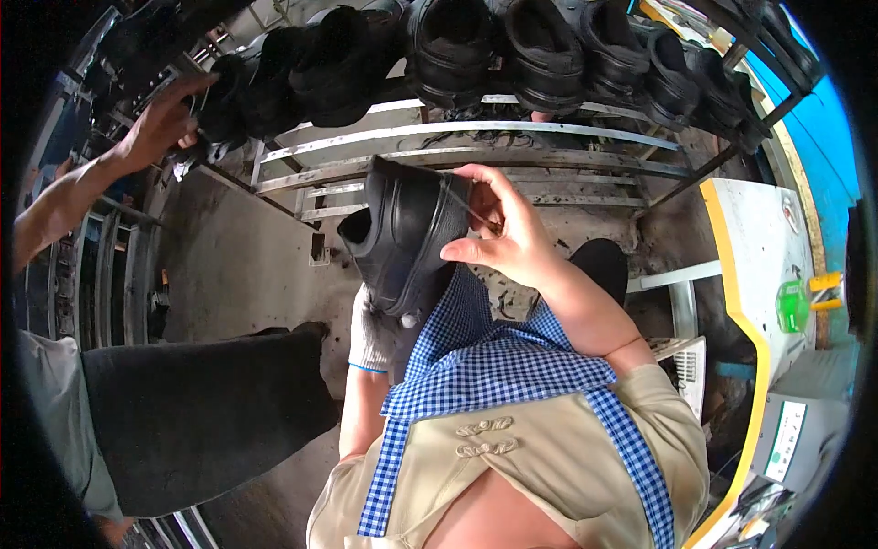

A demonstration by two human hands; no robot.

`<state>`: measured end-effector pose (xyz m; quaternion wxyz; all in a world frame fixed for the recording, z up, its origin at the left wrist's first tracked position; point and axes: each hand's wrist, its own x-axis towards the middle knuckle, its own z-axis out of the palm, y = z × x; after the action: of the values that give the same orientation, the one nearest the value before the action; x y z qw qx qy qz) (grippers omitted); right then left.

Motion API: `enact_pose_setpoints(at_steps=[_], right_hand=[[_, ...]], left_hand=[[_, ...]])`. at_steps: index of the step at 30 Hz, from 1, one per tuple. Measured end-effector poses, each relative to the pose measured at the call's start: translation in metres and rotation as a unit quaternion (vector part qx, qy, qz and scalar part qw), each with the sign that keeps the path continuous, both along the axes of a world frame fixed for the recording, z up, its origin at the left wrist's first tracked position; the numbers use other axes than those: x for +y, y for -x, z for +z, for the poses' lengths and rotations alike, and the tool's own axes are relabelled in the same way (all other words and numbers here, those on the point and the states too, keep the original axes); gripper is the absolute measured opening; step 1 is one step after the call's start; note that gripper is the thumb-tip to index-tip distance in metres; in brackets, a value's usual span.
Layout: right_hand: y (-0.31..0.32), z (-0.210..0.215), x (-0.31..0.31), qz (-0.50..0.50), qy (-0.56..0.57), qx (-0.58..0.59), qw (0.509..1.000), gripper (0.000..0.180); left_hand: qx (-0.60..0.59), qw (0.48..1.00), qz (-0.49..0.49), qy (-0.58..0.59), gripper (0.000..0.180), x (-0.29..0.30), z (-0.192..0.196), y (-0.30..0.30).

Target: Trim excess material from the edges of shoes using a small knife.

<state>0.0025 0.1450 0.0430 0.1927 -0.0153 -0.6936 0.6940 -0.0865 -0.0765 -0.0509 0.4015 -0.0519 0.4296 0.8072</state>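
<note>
I see a black shoe [402,233] held up in the middle of the view, in front of the chest, its opening facing left and its toe pointing up and away. The left hand [375,329], in a pale work glove with a blue cuff, supports it from below; most of that hand is hidden behind the shoe and the checked cloth, so I read it as closed around the shoe's lower end but cannot make out the fingers. The right hand [498,233] is bare and rests against the shoe's right side, thumb pressed to the sole edge and fingers curled narrow, pinching what looks like a thin thread or strip at the upper; it is too fine for me to tell which.

Just below the shoe hangs a blue and white checked apron [494,366] over a tan garment.

Farther away, a metal rack [476,137] of pale bars runs across the scene, and a row of black shoes [549,50] sits along its far top rail.

At the far left, another person's bare hand [165,119] reaches up to touch one of the shoes at the left end of that row, the forearm coming in from the left edge. Near left, a dark trouser leg [201,412] of that person fills the lower corner.

To the right stands a white table with a yellow edge [732,265], with a green object [794,305] on it.
</note>
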Motion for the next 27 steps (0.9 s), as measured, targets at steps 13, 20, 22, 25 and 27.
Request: enact_pose_setpoints(at_steps=[13,20,22,25,27], right_hand=[[0.022,-0.007,0.018,-0.010,0.035,0.090,0.995,0.094],[0.026,0.015,-0.005,-0.079,0.060,0.211,0.972,0.099],[0.013,0.036,-0.008,-0.058,0.148,0.236,0.959,0.105],[0.024,0.028,-0.006,-0.119,0.035,0.360,0.925,0.112],[0.048,0.069,-0.029,-0.166,-0.083,0.424,0.886,0.114]], left_hand=[[-0.013,0.999,0.028,0.020,0.065,-0.012,-0.015,0.039],[0.032,0.978,0.152,-0.141,0.046,-0.007,0.043,0.037],[0.185,0.954,0.091,-0.217,0.043,0.010,0.049,0.019],[0.361,0.896,0.051,-0.253,0.091,-0.003,0.082,-0.004],[0.411,0.863,0.080,-0.283,0.111,-0.002,0.124,-0.001]])
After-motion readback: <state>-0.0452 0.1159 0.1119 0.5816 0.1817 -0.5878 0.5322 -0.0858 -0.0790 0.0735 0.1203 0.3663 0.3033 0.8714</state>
